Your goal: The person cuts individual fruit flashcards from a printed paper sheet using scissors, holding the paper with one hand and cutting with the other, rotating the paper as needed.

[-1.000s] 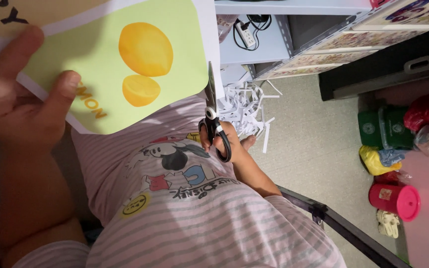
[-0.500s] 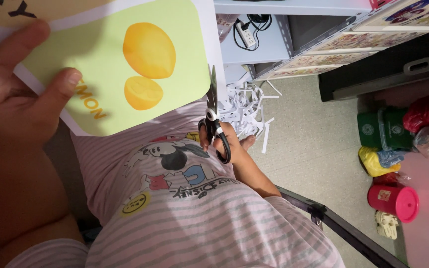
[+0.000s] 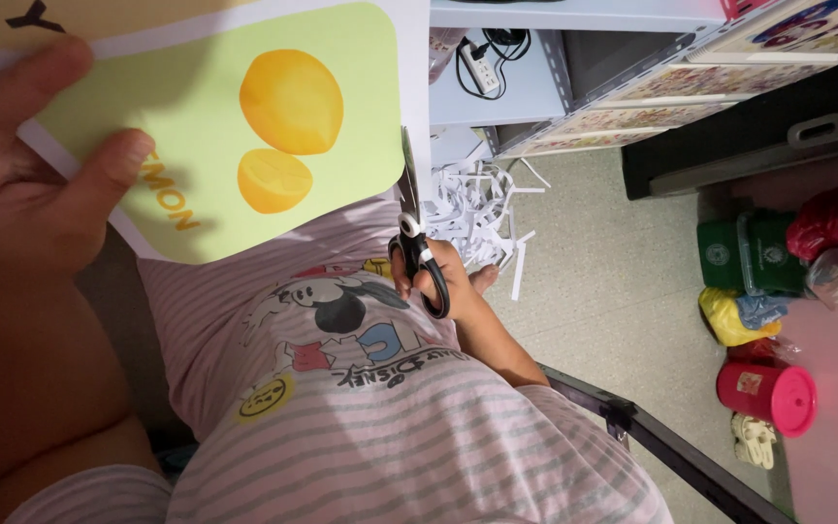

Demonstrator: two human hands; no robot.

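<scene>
My left hand [image 3: 26, 170] grips the left edge of a large paper sheet [image 3: 244, 126], thumb on top. The sheet shows a pale green card with a whole lemon and a cut lemon half. My right hand [image 3: 443, 281] holds black-handled scissors [image 3: 417, 238], fingers through the loops. The blades point up along the sheet's right white margin, at its lower edge. Below the sheet lies my pink striped shirt [image 3: 341, 408] with a cartoon print.
A heap of white paper strips [image 3: 482, 209] lies on the floor past the scissors. A power strip [image 3: 485, 68] rests on a pale shelf. At right stand a red cup [image 3: 768, 396], green containers [image 3: 744, 254], plastic bags and a black bin [image 3: 749, 136]. A dark metal bar [image 3: 652, 437] runs diagonally.
The sheet and my left hand have shifted slightly right and down in view. The scissors stay at the sheet's right margin, hardly moved.
</scene>
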